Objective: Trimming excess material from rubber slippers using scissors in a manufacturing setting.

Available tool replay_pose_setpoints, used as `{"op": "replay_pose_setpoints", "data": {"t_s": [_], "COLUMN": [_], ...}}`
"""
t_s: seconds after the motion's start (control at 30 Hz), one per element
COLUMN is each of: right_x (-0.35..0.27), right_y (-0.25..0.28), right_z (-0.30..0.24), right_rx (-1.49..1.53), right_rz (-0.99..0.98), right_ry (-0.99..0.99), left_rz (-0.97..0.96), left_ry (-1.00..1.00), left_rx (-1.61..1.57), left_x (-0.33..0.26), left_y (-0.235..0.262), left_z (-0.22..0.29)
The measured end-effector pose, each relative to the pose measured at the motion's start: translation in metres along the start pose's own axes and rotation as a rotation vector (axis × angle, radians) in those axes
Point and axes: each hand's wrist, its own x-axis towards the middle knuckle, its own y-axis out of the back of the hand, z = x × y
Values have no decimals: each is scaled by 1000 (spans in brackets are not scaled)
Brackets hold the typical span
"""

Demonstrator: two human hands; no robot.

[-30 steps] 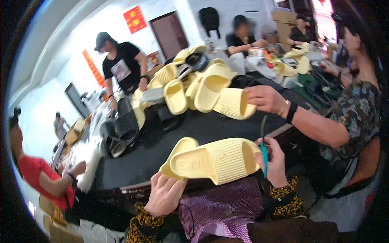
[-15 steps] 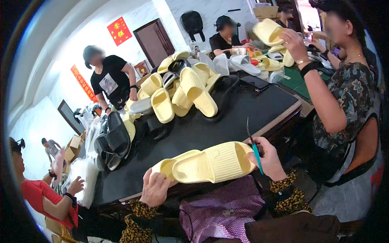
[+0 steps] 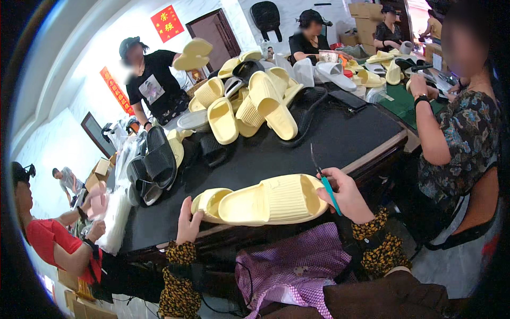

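Note:
A pair of pale yellow slide slippers point(image 3: 289, 199) lies lengthwise before me at the near table edge, one partly overlapping the other. The nearer one has a ribbed strap. My left hand point(image 3: 188, 219) is closed at the left end of the pair, thumb and fingers around the rear slipper point(image 3: 212, 204). With my right hand point(image 3: 345, 195) I grip a teal-handled tool point(image 3: 329, 195) with a thin, dark, slightly curved tip pointing up and away. The fingers of that hand also touch the right end of the front slipper.
Beyond lies a heap of yellow slippers point(image 3: 265, 101), with black ones point(image 3: 162, 154) to its left. A dark phone point(image 3: 346, 99) lies on the black table point(image 3: 340, 138). Clear plastic bags point(image 3: 116, 220) sit at the left. Co-workers surround the table; one sits close at my right.
The slipper pair has moved slightly left and away from me. My left hand has shifted from its top to its end. A far co-worker now lifts yellow slippers; the right one's hand has lowered.

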Motion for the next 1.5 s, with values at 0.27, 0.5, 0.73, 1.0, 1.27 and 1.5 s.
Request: {"op": "replay_pose_setpoints", "data": {"t_s": [0.27, 0.5, 0.73, 1.0, 1.27, 1.5], "right_x": [10, -19, -53, -68, -60, -60], "right_y": [-25, -38, -36, -48, -54, -53], "right_z": [-1, 6, 2, -5, -10, -3], "right_rx": [260, 486, 726, 686, 693, 755], "right_rz": [-98, -88, -139, -19, -60, -62], "right_ry": [-184, -233, -448, -404, -325, -333], "left_rz": [-18, 9, 40, 109, 153, 171], "left_ry": [97, -31, -109, -183, -228, -151], "left_rx": [-134, -9, 154, 196, 308, 295], "left_x": [5, 5, 3, 2, 3, 2], "left_y": [-5, 0, -6, -13, -12, -19], "left_z": [8, -36, -30, -33, -46, -34]}}
